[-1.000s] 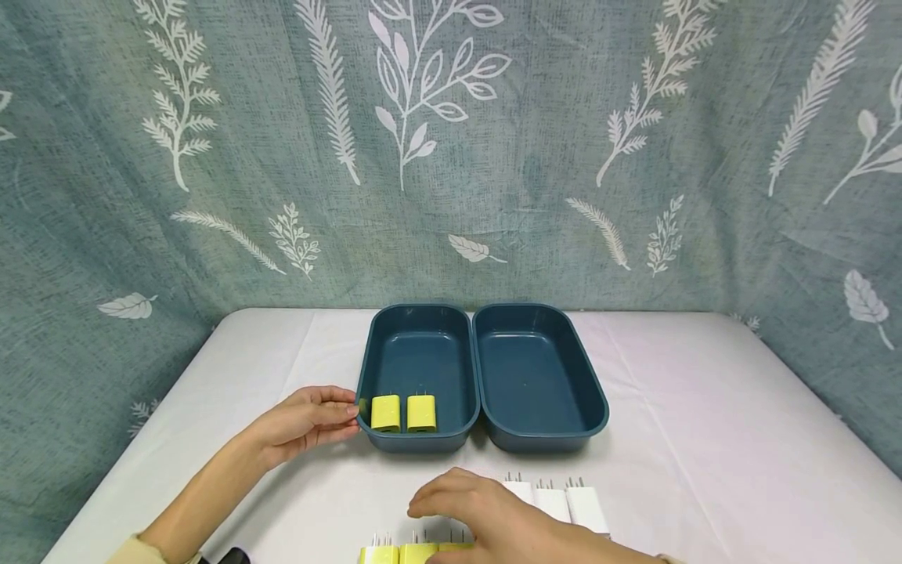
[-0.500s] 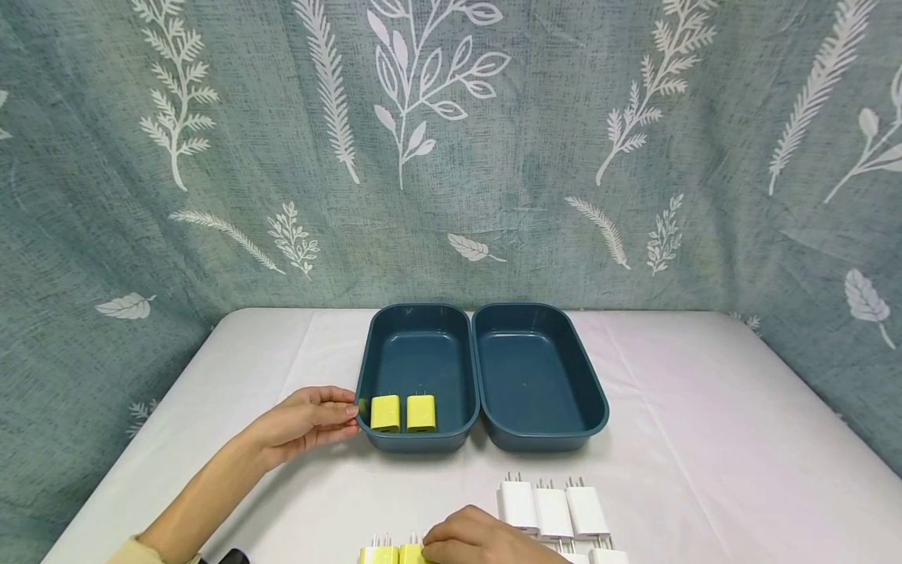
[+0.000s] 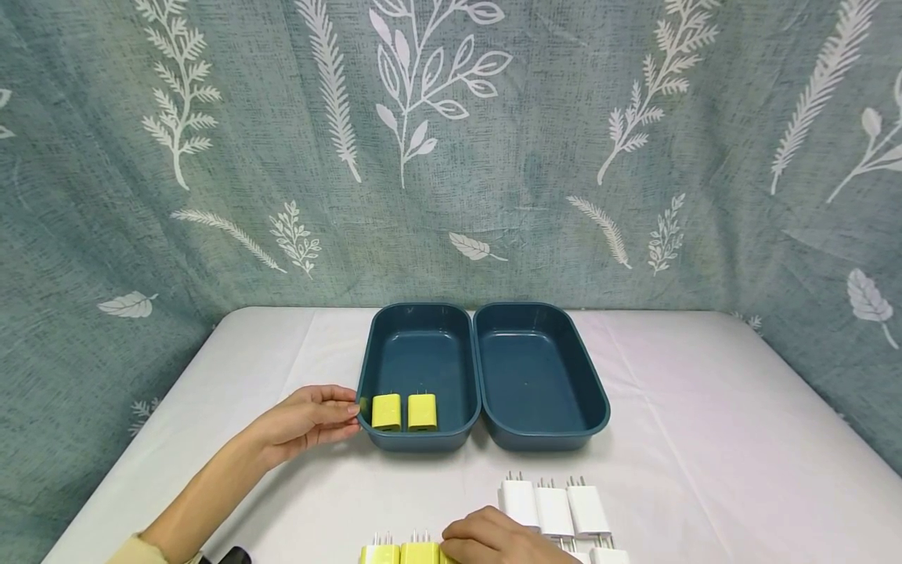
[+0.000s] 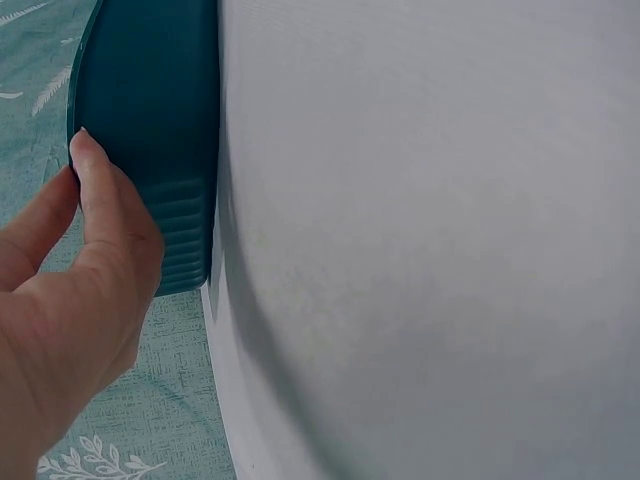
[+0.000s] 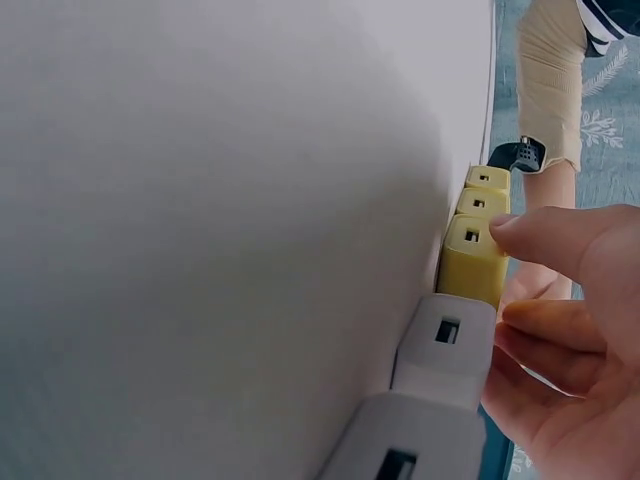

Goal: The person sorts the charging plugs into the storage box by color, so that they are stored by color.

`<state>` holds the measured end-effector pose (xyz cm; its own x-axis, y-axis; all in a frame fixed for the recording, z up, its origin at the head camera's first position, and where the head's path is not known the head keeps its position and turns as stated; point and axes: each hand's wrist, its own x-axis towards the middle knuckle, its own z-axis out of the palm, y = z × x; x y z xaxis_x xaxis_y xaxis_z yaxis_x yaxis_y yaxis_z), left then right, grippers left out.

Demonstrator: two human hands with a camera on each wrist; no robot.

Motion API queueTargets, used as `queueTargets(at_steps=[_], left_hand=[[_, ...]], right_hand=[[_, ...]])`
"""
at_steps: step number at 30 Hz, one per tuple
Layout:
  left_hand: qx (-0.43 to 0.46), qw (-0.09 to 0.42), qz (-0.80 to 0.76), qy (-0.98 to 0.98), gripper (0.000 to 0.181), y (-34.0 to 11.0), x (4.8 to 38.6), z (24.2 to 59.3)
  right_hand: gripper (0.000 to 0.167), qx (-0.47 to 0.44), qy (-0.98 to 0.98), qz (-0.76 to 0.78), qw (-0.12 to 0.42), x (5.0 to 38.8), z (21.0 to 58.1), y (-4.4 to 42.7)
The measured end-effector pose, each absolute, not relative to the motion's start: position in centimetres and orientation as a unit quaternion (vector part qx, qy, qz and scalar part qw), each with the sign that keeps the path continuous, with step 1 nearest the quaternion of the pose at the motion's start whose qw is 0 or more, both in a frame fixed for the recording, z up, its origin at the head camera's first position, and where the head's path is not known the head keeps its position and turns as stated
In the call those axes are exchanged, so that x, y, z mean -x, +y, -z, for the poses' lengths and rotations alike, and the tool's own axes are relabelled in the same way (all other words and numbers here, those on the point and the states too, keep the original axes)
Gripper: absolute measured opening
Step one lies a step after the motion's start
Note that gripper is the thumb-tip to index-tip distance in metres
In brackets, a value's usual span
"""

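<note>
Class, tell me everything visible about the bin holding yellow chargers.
The blue bin is an open, rounded rectangle of what looks like smooth plastic, with a rim and ridges outside. It sits upright on the white table, close beside a matching bin. Two yellow chargers lie at its near end. The left hand grips its left rim near the front.

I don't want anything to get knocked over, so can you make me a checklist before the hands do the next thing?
1. Left hand pinching the rim of the rounded dark-blue plastic tray on the left: ok.
2. Right hand with its thumb on a boxy yellow plastic plug adapter: ok.
3. Firm grip on that adapter: cannot tell; the hand hides part of it.
4. Adapter lifted: not ok; it sits in line with two other yellow ones.
5. Room in the left tray: ok; bare floor shows behind its two yellow adapters.
6. Boxy white plastic plug adapters outside that tray: ok.
</note>
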<state>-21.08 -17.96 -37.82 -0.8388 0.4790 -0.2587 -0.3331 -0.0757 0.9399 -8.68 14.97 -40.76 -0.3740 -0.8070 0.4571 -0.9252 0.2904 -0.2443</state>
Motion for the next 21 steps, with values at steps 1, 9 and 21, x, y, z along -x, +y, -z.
queueTargets(at_steps=[1,9,21], left_hand=[[-0.059,0.278,-0.731,0.620,0.038,-17.95,21.08,37.83],[-0.061,0.276,-0.730,0.622,0.038,-17.98,21.06,37.85],[-0.061,0.276,-0.734,0.618,0.037,-17.99,21.03,37.88]], right_hand=[[0.033,-0.541,-0.796,-0.244,0.118,8.59,40.74,15.01],[0.032,-0.533,-0.797,-0.267,0.101,8.52,40.77,15.34],[0.024,-0.529,-0.780,-0.317,0.105,8.90,41.52,15.26]])
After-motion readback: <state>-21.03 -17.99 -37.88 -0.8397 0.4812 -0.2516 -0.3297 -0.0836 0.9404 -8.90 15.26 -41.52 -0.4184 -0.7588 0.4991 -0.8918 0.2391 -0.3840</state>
